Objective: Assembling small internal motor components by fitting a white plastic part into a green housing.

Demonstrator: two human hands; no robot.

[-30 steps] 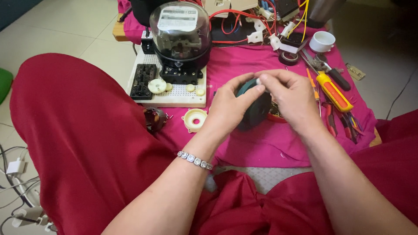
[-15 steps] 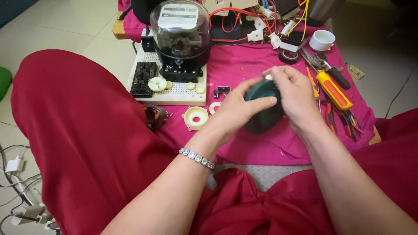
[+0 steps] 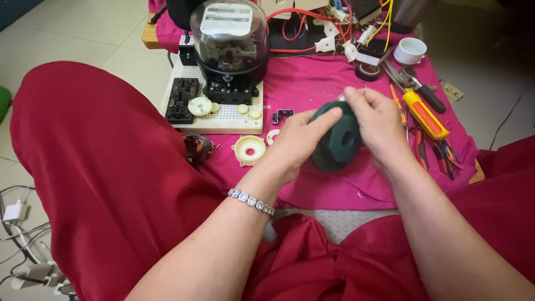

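A dark green round plastic part (image 3: pixel 336 142) with a centre hole is held over the pink cloth (image 3: pixel 312 83). My left hand (image 3: pixel 298 139) grips its left side, thumb pressed on the upper rim. My right hand (image 3: pixel 379 125) covers its right side, fingers pinching at the top edge. A silver bracelet (image 3: pixel 251 200) sits on my left wrist. A cream round disc (image 3: pixel 249 149) lies on the cloth just left of my left hand.
A glass-domed electric meter (image 3: pixel 229 42) stands on a white perforated board (image 3: pixel 220 120) with small cream gears and a black terminal block (image 3: pixel 182 99). Screwdrivers and pliers (image 3: pixel 426 114) lie at the right, a white cup (image 3: pixel 409 51) and red wires behind. Red fabric covers my knees.
Both hands have turned the green part, so its flat face with the hole now shows. The hands have stayed over the same spot on the cloth.
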